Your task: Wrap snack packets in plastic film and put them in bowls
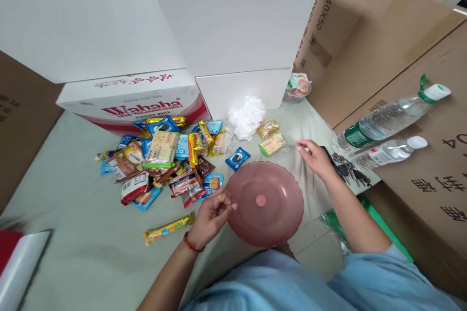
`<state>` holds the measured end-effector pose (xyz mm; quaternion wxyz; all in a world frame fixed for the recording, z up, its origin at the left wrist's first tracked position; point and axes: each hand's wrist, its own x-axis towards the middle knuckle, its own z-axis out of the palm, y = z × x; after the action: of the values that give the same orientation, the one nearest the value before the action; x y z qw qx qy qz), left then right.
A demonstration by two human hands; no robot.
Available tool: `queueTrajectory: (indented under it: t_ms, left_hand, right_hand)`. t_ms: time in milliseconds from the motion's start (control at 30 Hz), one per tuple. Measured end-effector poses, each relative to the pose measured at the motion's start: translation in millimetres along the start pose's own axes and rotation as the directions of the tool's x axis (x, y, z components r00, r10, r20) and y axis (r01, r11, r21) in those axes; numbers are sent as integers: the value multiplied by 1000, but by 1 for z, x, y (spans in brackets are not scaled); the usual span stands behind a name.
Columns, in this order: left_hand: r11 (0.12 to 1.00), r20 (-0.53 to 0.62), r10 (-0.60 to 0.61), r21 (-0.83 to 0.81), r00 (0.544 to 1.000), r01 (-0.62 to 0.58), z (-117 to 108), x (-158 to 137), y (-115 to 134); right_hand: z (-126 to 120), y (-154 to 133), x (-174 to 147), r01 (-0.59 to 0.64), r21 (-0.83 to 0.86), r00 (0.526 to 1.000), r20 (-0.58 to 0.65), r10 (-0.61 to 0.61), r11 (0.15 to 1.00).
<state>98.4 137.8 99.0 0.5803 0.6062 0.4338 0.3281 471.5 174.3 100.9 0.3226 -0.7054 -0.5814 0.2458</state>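
Observation:
My left hand (215,211) is closed on the left rim of a pinkish, see-through plastic bowl (277,223) with a scalloped edge, its thumb and fingers pinched there. Nothing lies inside the bowl, which sits at the table's near edge. My right hand (314,155) hovers to the right of the bowl, empty, with fingers stretched out and apart. Just left of that hand lie a green-and-cream snack packet (273,144) and a yellow packet (268,128). A blue packet (238,158) rests by the bowl's far rim. A long yellow wrapped bar (169,228) lies left of my left hand.
A heap of wrapped snacks (162,148) lies before a Wahaha carton (134,102). Crumpled clear plastic (247,117) sits by a white panel (241,90). To the right are a large water bottle (386,121), a smaller bottle (390,153), keys (346,167) and cardboard boxes (368,24).

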Motion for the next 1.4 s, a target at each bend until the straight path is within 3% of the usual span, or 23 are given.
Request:
queueTrajectory:
  t_ms: [100, 167, 300, 433, 533, 633, 700, 800, 867, 900, 1000, 1033, 1200, 1400]
  left_hand:
    - [992, -18, 73, 109, 997, -70, 3, -11, -4]
    - [985, -44, 109, 140, 993, -102, 4, -21, -10]
    - [975, -83, 137, 185, 987, -120, 7, -37, -24]
    - [971, -120, 155, 201, 981, -129, 12, -43, -34]
    - [966, -145, 185, 210, 972, -153, 16, -42, -37]
    - [957, -156, 216, 230, 964, -177, 18, -40, -37]
    - [948, -169, 234, 258, 957, -186, 21, -40, -36]
    - [926, -206, 266, 326, 942, -190, 28, -41, -33]
    - [910, -246, 282, 376, 928, -177, 34, -40, -32]
    - [904, -263, 286, 394, 922, -168, 38, -39, -31]
    - [896, -268, 291, 412, 919, -164, 46, -35, -30]
    - [896, -256, 291, 411, 922, -169, 49, -35, -30]
    - [874, -207, 327, 437, 922, -212, 51, -39, -30]
    - [819, -196, 391, 520, 899, -243, 52, -45, -35]
  right_hand:
    - [25, 5, 49, -246, -221, 967, 16, 255, 944]
    - [45, 4, 71, -300, -278, 941, 69, 331, 912]
    - [77, 1, 80, -309, -258, 938, 73, 338, 915]
    - [85, -1, 65, -337, -113, 941, -12, 338, 935]
    - [81, -5, 52, -304, 263, 952, 48, 302, 916]
    - [65, -11, 36, -300, 562, 952, 122, 282, 771]
    - [45, -18, 21, -273, 650, 957, 107, 270, 709]
    - [7, -32, -5, -236, 691, 971, 143, 190, 683]
    - [-10, -46, -20, -244, 639, 957, 279, 76, 730]
    - [-11, -53, -27, -254, 581, 924, 383, 15, 774]
    - [13, -72, -40, -173, 306, 750, 657, -77, 936]
    - [28, -75, -42, -112, 203, 720, 692, -62, 973]
    - [97, -81, -47, 52, -185, 766, 638, 79, 981]
    - [103, -99, -64, 373, -508, 825, 564, -28, 776]
